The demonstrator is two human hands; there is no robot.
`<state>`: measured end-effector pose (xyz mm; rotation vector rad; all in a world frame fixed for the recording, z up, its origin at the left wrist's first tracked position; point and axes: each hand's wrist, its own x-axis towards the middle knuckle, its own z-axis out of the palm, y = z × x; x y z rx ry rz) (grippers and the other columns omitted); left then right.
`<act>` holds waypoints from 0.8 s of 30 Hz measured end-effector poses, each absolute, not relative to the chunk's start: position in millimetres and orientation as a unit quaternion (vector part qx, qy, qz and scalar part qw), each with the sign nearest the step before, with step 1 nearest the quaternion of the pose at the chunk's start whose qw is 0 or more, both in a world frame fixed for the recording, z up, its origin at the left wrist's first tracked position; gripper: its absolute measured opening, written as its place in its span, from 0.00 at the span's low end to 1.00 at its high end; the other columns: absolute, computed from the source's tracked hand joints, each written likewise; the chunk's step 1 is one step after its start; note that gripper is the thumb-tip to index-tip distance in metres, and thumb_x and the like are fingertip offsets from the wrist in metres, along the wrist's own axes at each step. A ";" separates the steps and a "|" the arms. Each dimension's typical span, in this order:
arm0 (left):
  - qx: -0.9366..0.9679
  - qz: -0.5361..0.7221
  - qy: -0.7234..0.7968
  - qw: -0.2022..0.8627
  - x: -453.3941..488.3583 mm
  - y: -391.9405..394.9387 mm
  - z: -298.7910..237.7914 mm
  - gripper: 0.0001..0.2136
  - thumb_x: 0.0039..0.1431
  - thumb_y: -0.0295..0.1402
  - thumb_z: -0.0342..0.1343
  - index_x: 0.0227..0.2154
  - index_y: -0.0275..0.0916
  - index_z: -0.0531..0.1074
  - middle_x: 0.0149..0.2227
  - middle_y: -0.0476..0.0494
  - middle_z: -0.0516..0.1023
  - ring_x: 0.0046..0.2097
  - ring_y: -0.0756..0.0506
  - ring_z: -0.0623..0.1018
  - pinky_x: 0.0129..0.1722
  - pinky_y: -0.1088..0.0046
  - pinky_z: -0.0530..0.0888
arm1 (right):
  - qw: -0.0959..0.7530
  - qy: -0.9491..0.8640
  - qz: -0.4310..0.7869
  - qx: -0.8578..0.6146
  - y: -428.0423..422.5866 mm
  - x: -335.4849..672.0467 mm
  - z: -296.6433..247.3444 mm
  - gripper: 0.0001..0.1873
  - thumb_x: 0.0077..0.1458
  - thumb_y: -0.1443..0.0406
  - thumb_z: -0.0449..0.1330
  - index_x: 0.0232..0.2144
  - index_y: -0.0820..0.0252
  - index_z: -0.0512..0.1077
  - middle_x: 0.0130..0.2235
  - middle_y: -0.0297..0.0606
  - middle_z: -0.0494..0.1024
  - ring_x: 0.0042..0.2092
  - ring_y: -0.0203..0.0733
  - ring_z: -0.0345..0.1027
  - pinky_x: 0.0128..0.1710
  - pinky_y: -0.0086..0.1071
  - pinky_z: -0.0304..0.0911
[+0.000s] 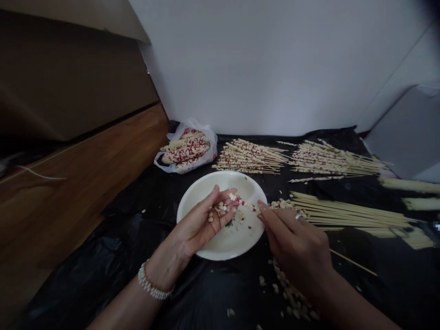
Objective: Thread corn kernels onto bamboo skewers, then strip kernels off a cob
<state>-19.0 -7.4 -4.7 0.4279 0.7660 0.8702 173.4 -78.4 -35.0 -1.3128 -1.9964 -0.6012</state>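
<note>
My left hand [209, 220] is cupped above a white plate [220, 251], with pale kernels [220, 209] lying in its palm. My right hand [295, 238] pinches a thin bamboo skewer threaded with pale and red kernels [245, 201], whose beaded end reaches my left fingers. More loose kernels and some green bits lie on the plate. A heap of kernels [287, 286] sits on the black plastic sheet [89, 284] below my right hand, partly hidden by it. A bundle of bare skewers [350, 214] lies just right of my right fingers.
Bundles of finished kernel skewers [249, 156] lie behind the plate, and a white plastic bag [187, 149] holds more at the back left. A white wall [275, 68] stands behind. A wooden panel [68, 197] runs along the left.
</note>
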 end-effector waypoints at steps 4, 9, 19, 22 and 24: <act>0.172 0.419 0.348 0.821 -19.6 -6.5 -3.5 0.13 0.59 0.20 0.49 0.44 0.26 0.74 0.42 0.31 0.80 0.47 0.41 0.79 0.50 0.64 0.75 | 0.333 -0.761 -0.242 -0.501 -77.1 176.1 -37.6 0.20 0.56 0.75 0.60 0.51 0.66 0.71 0.35 0.39 0.79 0.36 0.41 0.71 0.30 0.32 0.58; 0.221 0.420 0.378 0.795 -18.2 -9.8 -5.4 0.19 0.55 0.14 0.50 0.50 0.25 0.71 0.48 0.27 0.78 0.53 0.40 0.76 0.54 0.67 0.72 | 0.337 -0.766 -0.233 -0.496 -77.6 174.2 -37.1 0.18 0.57 0.75 0.59 0.50 0.67 0.71 0.34 0.39 0.79 0.35 0.40 0.71 0.30 0.32 0.59; 0.277 0.430 0.378 0.772 -18.5 -11.3 -11.1 0.12 0.56 0.20 0.58 0.43 0.31 0.75 0.49 0.32 0.78 0.49 0.43 0.79 0.53 0.69 0.74 | 0.313 -0.768 -0.259 -0.496 -78.1 172.6 -37.5 0.17 0.57 0.75 0.58 0.49 0.67 0.73 0.32 0.37 0.78 0.30 0.39 0.67 0.29 0.34 0.56; 0.291 0.432 0.378 0.766 -18.2 -11.9 -10.7 0.11 0.55 0.21 0.59 0.42 0.31 0.76 0.48 0.34 0.79 0.48 0.44 0.79 0.52 0.70 0.74 | 0.301 -0.768 -0.269 -0.497 -78.9 172.4 -36.9 0.18 0.57 0.75 0.58 0.49 0.66 0.73 0.32 0.36 0.77 0.30 0.40 0.66 0.30 0.35 0.57; 0.293 0.433 0.380 0.763 -17.6 -12.4 -9.8 0.11 0.56 0.21 0.58 0.42 0.32 0.76 0.47 0.34 0.79 0.48 0.44 0.79 0.52 0.70 0.74 | 0.295 -0.771 -0.265 -0.499 -79.2 172.3 -36.1 0.18 0.56 0.75 0.58 0.50 0.67 0.73 0.31 0.37 0.77 0.31 0.41 0.66 0.30 0.35 0.57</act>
